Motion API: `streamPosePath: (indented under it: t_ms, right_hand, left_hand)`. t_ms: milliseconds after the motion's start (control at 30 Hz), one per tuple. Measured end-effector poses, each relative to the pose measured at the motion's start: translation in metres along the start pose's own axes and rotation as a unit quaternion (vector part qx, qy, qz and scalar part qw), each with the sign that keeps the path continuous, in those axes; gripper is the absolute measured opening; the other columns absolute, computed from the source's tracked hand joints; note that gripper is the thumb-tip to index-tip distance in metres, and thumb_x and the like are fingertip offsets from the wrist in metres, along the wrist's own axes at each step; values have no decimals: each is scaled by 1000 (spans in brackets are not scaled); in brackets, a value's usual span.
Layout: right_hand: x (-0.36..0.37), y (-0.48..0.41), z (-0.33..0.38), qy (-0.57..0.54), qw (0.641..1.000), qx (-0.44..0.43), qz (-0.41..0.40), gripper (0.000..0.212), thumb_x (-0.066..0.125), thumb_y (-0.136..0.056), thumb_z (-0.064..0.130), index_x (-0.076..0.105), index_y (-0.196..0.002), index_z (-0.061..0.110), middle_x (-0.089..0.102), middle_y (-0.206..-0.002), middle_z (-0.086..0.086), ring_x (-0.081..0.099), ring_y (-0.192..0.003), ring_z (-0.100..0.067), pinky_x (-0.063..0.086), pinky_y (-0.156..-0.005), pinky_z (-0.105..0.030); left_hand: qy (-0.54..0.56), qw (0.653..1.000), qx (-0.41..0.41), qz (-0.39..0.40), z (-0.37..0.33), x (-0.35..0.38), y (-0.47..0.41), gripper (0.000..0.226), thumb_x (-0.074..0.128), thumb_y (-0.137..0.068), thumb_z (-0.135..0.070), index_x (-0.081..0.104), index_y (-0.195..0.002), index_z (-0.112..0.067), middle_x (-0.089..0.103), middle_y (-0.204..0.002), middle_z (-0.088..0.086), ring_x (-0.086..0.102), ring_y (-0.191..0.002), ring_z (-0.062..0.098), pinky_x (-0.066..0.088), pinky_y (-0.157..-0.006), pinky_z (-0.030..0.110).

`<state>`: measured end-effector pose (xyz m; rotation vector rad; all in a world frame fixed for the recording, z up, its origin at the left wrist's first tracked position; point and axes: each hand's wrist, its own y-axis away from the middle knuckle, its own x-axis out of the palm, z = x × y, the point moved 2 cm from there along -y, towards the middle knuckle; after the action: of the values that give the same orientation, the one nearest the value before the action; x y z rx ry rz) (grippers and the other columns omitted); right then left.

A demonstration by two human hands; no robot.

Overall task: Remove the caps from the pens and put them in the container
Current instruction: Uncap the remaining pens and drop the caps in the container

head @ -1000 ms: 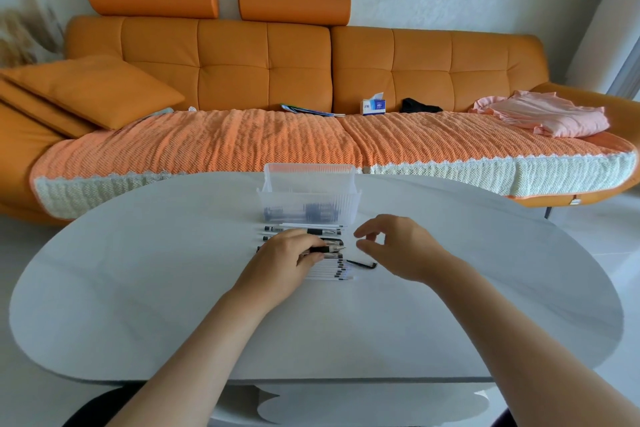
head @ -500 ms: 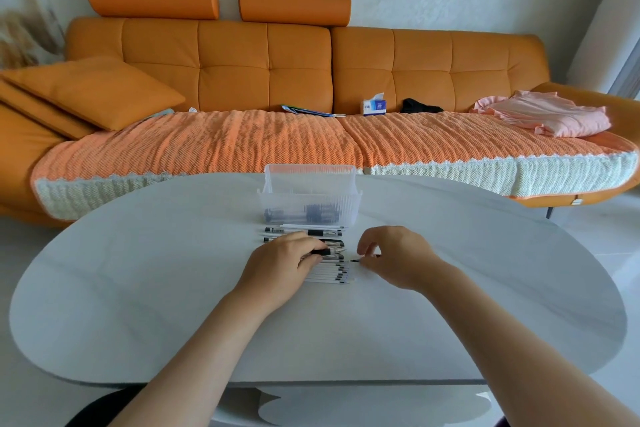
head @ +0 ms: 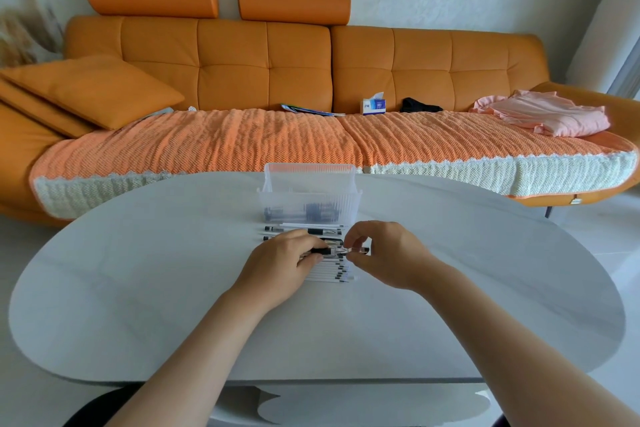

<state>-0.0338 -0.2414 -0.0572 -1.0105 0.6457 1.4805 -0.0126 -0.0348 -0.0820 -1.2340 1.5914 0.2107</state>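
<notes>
Change: half a second earlier the right hand [head: 384, 253] lay on the table to the right of the row; it has since moved left onto the pen [head: 333, 251], while the left hand [head: 277, 265] keeps its grip.
Left hand: fingers curled round the pen's dark left part.
Right hand: thumb and forefinger pinch the pen's right end; whether a cap sits there cannot be told.
Surface: white oval table [head: 138, 288], matte and plain.
Room: orange sofa [head: 228, 55] behind the table, its seat under a ribbed orange-and-cream cover; an orange cushion [head: 93, 90] at its left, a tissue box [head: 374, 105] mid-seat, a folded pink garment [head: 543, 116] at its right.
Pen, position: between the two hands, just above the row of pens [head: 334, 272].
Pen, axis: long axis left to right, parallel to the row.
Row of pens: side by side, flat on the table, just in front of the container [head: 310, 199].
Container: clear ribbed plastic, upright, with dark pieces in its bottom.
</notes>
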Motion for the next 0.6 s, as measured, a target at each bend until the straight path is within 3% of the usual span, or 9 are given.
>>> streamPosePath:
  t_ms: [233, 467, 600]
  right_hand:
    - [2, 0, 2, -10, 1000, -6, -11, 9, 65, -85, 35, 63, -89, 43, 64, -88, 22, 55, -66, 3, 44, -62, -19]
    - [6, -1, 11, -25, 1000, -10, -7, 13, 67, -88, 37, 68, -100, 39, 64, -91, 21, 55, -70, 2, 45, -66, -21]
    - [4, 0, 11, 24, 1000, -1, -1, 18, 61, -92, 45, 73, -97, 32, 69, -90, 11, 59, -75, -8, 50, -68, -31]
  left_hand:
    - [2, 1000, 1, -1, -2, -2, 0, 17, 61, -93, -28, 68, -107, -32, 51, -83, -23, 48, -78, 0, 42, -66, 24]
    - [52, 998, -1, 32, -7, -2, -1, 20, 57, -96, -23, 70, -112, -26, 53, -82, -21, 50, -79, -4, 36, -68, 12]
    - [60, 998, -3, 34, -5, -3, -1, 20, 56, -97, -20, 70, -110, -24, 51, -80, -22, 51, -81, -8, 34, -68, 9]
